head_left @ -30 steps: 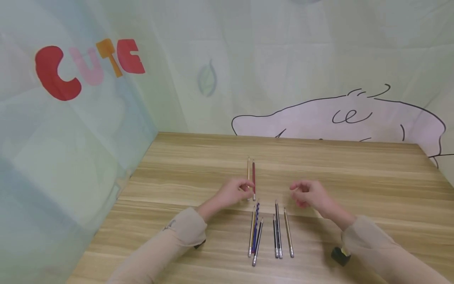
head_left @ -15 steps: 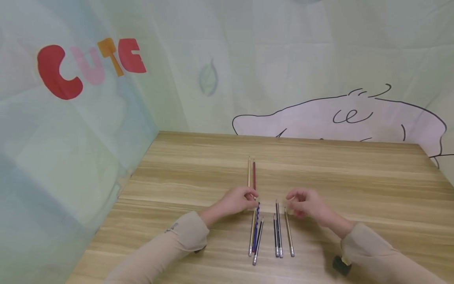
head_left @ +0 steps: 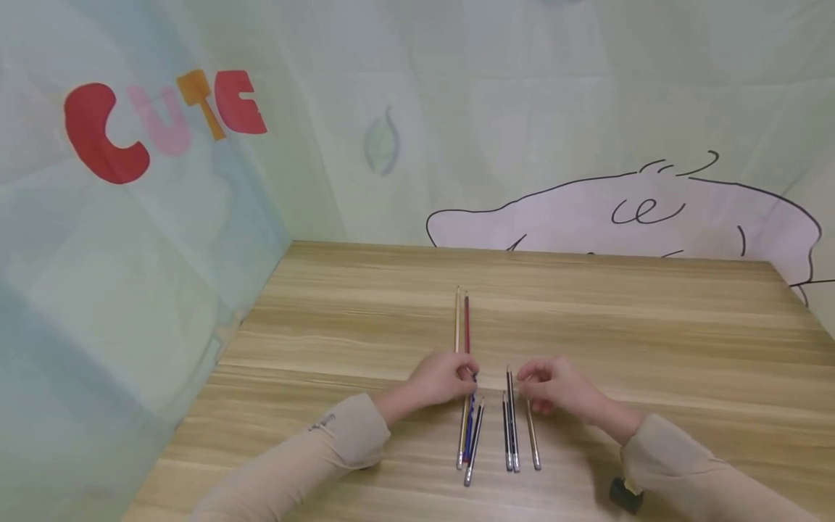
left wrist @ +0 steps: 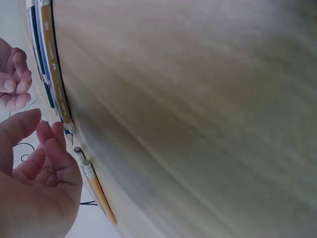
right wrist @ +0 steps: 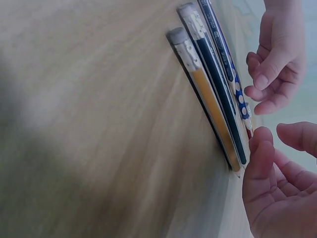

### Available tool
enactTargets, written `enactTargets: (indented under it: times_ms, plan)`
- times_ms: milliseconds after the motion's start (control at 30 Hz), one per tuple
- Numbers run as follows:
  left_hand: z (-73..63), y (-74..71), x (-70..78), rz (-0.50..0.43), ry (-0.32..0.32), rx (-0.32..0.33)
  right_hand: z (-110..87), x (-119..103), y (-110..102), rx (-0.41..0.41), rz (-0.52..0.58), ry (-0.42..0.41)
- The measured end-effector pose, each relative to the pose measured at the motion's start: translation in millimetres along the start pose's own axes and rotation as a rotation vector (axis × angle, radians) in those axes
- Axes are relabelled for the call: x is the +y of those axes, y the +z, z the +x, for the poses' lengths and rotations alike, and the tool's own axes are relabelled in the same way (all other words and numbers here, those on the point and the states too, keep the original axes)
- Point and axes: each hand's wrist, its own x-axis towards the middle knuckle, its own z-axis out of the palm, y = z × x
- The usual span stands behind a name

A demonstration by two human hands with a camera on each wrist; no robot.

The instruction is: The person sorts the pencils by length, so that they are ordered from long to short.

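My left hand hovers over the tips of the left near group: a gold pencil, a blue dotted pencil and a dark pencil. Its fingers are loosely bent, and a gap separates thumb and fingertips in the left wrist view. At the right near group, my right hand overlaps the tip of another gold pencil; two dark pencils lie just left of it. In the right wrist view that hand's thumb and fingers stand apart with nothing between them.
Farther back on the wooden table, a light yellow pencil and a red pencil lie side by side. A small dark block shows beneath the right sleeve. Printed cloth walls border the left and back edges.
Both hands have come nearer to me; the left moved slightly right, the right moved left, from above the pencils to over their tips. The pencils keep their places.
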Motion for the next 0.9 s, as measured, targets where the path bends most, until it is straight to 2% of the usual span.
enactTargets:
  times_ms: [100,300,467,667,900]
  plan:
    - [-0.9,0.9,1.1,0.046,0.018,0.015,0.5,-1,3,-0.005,-0.021,-0.005]
    - [-1.2,2.6,3.9,0.094,0.006,0.034,2.8,-1,9,0.011,-0.074,-0.010]
    - [-1.4,4.9,5.6,0.140,-0.012,0.038,5.5,-1,16,0.040,-0.127,-0.002]
    - [-2.0,7.5,5.6,0.217,0.004,0.059,8.3,0,22,0.091,-0.194,0.017]
    - [-5.8,7.6,7.0,0.217,-0.006,0.045,8.8,1,25,0.126,-0.235,0.012]
